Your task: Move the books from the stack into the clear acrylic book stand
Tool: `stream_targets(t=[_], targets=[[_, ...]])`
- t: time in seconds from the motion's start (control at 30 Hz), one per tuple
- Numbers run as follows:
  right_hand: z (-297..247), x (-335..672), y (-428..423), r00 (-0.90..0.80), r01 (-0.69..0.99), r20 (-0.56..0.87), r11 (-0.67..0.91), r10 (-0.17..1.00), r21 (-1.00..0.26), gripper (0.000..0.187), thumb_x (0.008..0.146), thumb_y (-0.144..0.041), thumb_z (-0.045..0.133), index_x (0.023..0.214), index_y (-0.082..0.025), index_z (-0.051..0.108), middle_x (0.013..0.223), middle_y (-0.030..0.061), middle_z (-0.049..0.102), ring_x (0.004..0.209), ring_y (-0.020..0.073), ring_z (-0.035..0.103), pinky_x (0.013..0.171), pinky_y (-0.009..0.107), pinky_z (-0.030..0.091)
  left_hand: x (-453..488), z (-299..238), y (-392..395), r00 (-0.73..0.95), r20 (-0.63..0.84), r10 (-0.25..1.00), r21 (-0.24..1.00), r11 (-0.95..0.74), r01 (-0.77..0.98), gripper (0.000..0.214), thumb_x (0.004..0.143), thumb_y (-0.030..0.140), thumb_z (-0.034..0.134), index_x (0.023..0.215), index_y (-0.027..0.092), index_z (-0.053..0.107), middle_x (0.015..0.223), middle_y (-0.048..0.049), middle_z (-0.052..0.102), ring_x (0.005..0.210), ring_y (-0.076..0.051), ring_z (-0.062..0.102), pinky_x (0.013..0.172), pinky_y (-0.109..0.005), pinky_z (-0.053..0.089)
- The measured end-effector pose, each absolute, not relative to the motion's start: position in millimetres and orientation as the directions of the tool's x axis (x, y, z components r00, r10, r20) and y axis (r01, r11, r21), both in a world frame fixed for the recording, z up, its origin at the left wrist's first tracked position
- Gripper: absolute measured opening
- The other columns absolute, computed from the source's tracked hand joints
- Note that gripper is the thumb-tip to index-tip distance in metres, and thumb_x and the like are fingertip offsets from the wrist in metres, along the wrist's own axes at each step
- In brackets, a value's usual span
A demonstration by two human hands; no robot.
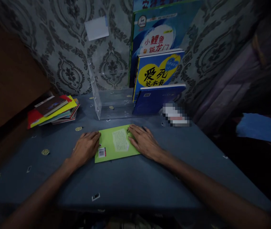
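Observation:
A thin green book [109,133] lies with its back cover up near the middle of the table, showing a white text panel and a barcode. My left hand [86,147] closes at its left edge, fingers together. Over the right end of the book rests my right hand [146,142], its fingers on the cover and its thumb a little apart from them. Both hands grip the book from its two sides. The undersides of my fingers are hidden.
Behind the book stands a clear acrylic rack [94,92], with upright picture books [159,73] in its right part. A pile of books [54,111] lies at the left. A pixelated object [176,115] sits right of the rack. The table's [130,184] right edge slants toward me.

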State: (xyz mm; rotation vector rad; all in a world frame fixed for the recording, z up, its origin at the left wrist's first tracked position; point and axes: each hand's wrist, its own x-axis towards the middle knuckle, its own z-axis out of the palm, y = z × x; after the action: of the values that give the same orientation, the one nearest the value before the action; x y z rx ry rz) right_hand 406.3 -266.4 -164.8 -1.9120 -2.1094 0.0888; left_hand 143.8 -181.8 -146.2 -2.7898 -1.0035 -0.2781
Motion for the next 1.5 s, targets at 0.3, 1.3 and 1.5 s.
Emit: stream_targets(t=[0.3,1.3,1.5], targets=[[-156,392,-257,-0.207,0.932,0.187,0.252,0.96,-0.26,0.039,0.096,-0.027,0.044,0.132,-0.018,0.057,0.143,0.0135,0.054,0.138,0.0279,0.043,0.116,0.059,0.02,144,-152,-184,0.734,0.257,0.629,-0.082,-0.743,0.665,0.035,0.095,0.02,0.039,0.119,0.014,0.063,0.12,-0.0151,0.066,0.102,-0.029,0.064,0.085,-0.045,0.049],[-152,380,-375,-0.234,0.766,0.371,0.406,0.899,-0.499,0.024,0.091,-0.026,0.054,0.11,-0.019,0.066,0.104,0.0108,0.069,0.105,0.0252,0.059,0.099,0.045,0.045,201,-139,-173,0.704,0.125,0.699,-0.082,-0.7,0.71,0.028,0.093,0.016,0.04,0.109,0.015,0.063,0.094,-0.013,0.064,0.088,-0.028,0.061,0.078,-0.039,0.05],[-146,362,-389,-0.362,0.728,0.296,0.466,0.884,-0.502,0.022,0.09,-0.015,0.053,0.107,-0.021,0.065,0.089,0.0048,0.07,0.096,0.0203,0.058,0.102,0.041,0.04,270,-142,-163,0.908,0.174,0.381,0.209,-0.916,0.344,0.033,0.093,0.015,0.042,0.12,0.019,0.06,0.115,-0.0098,0.063,0.108,-0.025,0.057,0.096,-0.039,0.048]])
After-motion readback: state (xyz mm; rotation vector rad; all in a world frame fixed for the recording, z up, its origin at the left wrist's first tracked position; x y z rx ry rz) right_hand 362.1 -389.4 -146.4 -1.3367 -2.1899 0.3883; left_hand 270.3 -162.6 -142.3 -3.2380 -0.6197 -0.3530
